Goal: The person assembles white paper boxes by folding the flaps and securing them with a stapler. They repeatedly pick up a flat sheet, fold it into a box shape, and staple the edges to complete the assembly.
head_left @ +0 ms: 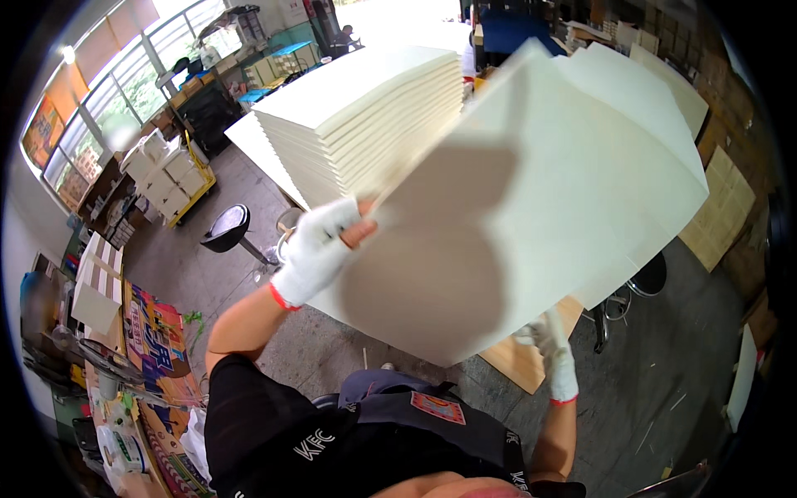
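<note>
My left hand [320,249], in a white glove with bare fingertips, is closed on the left edge of a large white sheet [598,191]. The sheet is tilted up in front of me, and a broad dark shadow lies across it. Close to the sheet's lower edge is my right hand [554,357], also gloved in white with a red cuff. Its fingers are smeared, so their grip on the edge cannot be made out. Behind the left hand stands a tall stack of thick white sheets [365,108], its layers stepped at the side.
A wooden board [515,362] shows below the sheet, beside my right hand. One black stool [228,228] stands to the left, another [649,274] to the right. Farther left is a yellow cart [193,187] with white stacks. Brownish panels [718,207] lean at the right.
</note>
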A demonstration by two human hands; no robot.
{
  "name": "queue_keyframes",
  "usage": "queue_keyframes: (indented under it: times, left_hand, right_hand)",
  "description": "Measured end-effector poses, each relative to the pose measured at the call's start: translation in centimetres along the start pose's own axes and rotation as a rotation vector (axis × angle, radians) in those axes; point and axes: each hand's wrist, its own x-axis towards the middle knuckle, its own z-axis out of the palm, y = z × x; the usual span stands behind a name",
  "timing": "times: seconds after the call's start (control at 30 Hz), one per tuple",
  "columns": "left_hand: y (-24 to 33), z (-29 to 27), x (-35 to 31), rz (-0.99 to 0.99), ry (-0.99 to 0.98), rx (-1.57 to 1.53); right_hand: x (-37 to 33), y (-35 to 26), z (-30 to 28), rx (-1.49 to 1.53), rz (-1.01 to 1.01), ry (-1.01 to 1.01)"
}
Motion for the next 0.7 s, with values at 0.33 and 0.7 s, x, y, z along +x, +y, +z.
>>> queue_keyframes:
  times: [0.33, 0.7]
  left_hand:
    - [0.0, -16.1, 14.0, 0.266, 0.057, -0.156]
    - [-5.5, -27.8, 34.2, 0.274, 0.182, 0.318]
  right_hand:
    - [14.5, -11.5, 15.4, -0.162, -0.452, 0.379]
    - [33.5, -19.8, 26.1, 0.036, -0.319, 0.251]
